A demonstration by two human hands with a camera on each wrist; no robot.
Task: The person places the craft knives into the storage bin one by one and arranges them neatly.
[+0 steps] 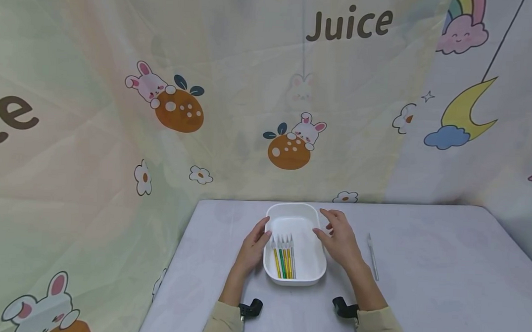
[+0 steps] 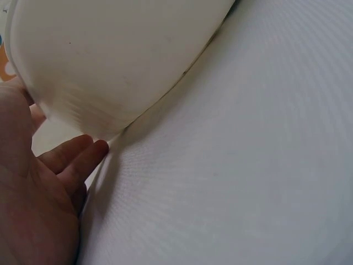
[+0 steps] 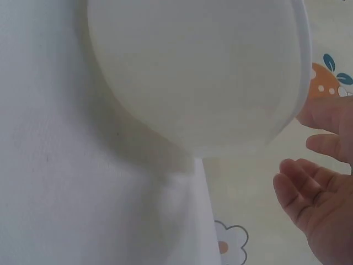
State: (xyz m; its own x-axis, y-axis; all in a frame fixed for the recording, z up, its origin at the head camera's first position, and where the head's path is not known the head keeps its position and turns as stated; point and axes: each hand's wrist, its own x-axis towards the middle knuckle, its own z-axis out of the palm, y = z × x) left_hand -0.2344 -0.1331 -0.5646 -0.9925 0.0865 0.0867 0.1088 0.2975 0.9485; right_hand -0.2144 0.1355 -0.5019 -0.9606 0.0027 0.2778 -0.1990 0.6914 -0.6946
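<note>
A white plastic tray [image 1: 309, 252] with rounded corners stands in the middle of the table. Several slim pens [image 1: 284, 261] with yellow, green and grey barrels and pale pointed tops lie side by side in its left half. My left hand [image 1: 252, 249] holds the tray's left side, thumb at the rim and fingers against the outer wall. Spread loosely by the right rim is my right hand [image 1: 342, 241], its thumb close to the edge. In the right wrist view, these fingers [image 3: 317, 187] are bent softly with nothing between them.
One more slim pen [image 1: 372, 257] with a grey barrel lies on the white tablecloth [image 1: 443, 282], right of the right forearm. Behind the table hangs a printed cloth [image 1: 235, 150] with rabbits, oranges and flowers. Each wrist wears a black camera mount [image 1: 252, 308].
</note>
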